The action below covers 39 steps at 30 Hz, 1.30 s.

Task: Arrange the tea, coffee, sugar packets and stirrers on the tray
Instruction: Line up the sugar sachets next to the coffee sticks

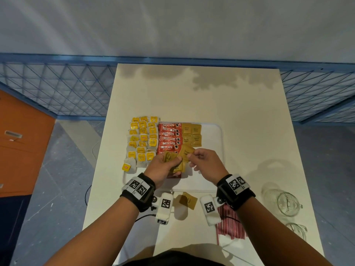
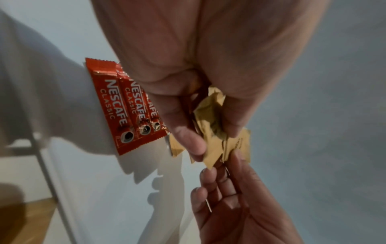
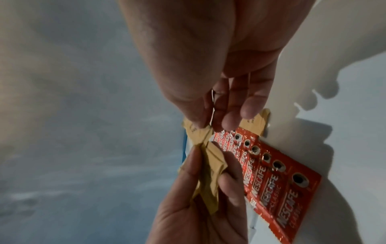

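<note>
Over the near part of the white tray [image 1: 218, 150] my left hand [image 1: 173, 162] grips a bunch of brown sugar packets [image 2: 211, 122]. My right hand [image 1: 191, 156] pinches one packet [image 1: 186, 151] at the top of that bunch, between thumb and forefinger [image 3: 194, 118]. More sugar packets [image 1: 192, 134] lie in rows on the tray, right of a column of red Nescafe sachets [image 1: 169, 139]. Yellow-tagged tea bags [image 1: 143, 140] fill the rows to the left. One sugar packet [image 1: 188, 201] lies on the table below the tray. Red-and-white stirrers [image 1: 230, 221] lie near my right wrist.
Two glass jars [image 1: 286, 203] stand at the table's near right. The tray's right half [image 1: 211, 169] is bare white. A blue mesh fence [image 1: 57, 89] runs behind the table, and an orange surface [image 1: 21, 150] sits to the left.
</note>
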### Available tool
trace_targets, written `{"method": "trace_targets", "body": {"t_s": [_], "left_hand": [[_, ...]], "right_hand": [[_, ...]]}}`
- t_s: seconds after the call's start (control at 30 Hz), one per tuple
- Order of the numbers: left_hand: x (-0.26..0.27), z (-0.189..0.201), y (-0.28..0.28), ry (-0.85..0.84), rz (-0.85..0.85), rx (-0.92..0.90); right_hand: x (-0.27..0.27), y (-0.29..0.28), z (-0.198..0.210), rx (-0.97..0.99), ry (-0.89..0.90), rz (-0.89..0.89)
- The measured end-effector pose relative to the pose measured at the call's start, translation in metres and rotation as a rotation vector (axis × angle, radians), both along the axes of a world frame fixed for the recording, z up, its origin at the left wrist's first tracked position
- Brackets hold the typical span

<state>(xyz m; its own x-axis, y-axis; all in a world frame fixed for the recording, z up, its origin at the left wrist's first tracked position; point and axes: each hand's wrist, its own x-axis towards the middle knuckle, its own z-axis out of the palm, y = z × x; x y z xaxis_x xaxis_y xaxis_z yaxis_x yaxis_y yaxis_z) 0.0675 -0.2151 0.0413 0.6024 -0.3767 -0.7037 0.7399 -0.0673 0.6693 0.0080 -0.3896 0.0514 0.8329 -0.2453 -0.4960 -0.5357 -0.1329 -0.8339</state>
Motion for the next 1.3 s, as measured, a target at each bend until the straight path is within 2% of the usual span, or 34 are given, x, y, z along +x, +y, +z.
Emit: {"method": "trace_targets", "body": {"t_s": [0.13, 0.3, 0.43, 0.57, 0.77, 0.87, 1.0, 1.2, 1.3], "left_hand": [[0.001, 0.000, 0.001, 0.064, 0.058, -0.030], [0.003, -0.002, 0.009, 0.160, 0.114, -0.108], [0.003, -0.003, 0.013, 0.180, 0.142, -0.114], [0.001, -0.001, 0.017, 0.183, 0.146, -0.104], [-0.002, -0.006, 0.019, 0.089, 0.082, -0.004], [-0.004, -0.004, 0.018, 0.071, 0.076, -0.020], [-0.003, 0.000, 0.016, 0.046, 0.080, -0.030], [-0.007, 0.000, 0.014, 0.016, 0.078, 0.004], [-0.009, 0.001, 0.015, -0.015, 0.059, 0.015]], "right_hand": [[0.010, -0.017, -0.011, -0.150, 0.005, -0.048], [0.024, -0.043, -0.028, -0.403, 0.140, 0.106], [0.028, -0.044, -0.042, -0.463, 0.225, 0.131], [0.032, -0.040, -0.046, -0.487, 0.236, 0.122], [0.032, -0.032, -0.041, -0.526, 0.246, 0.054], [0.029, -0.031, -0.038, -0.507, 0.237, 0.043], [0.020, -0.023, -0.028, -0.431, 0.120, 0.076], [0.001, -0.001, -0.007, -0.100, -0.028, 0.156], [-0.005, 0.008, -0.001, -0.039, -0.044, 0.186]]}}
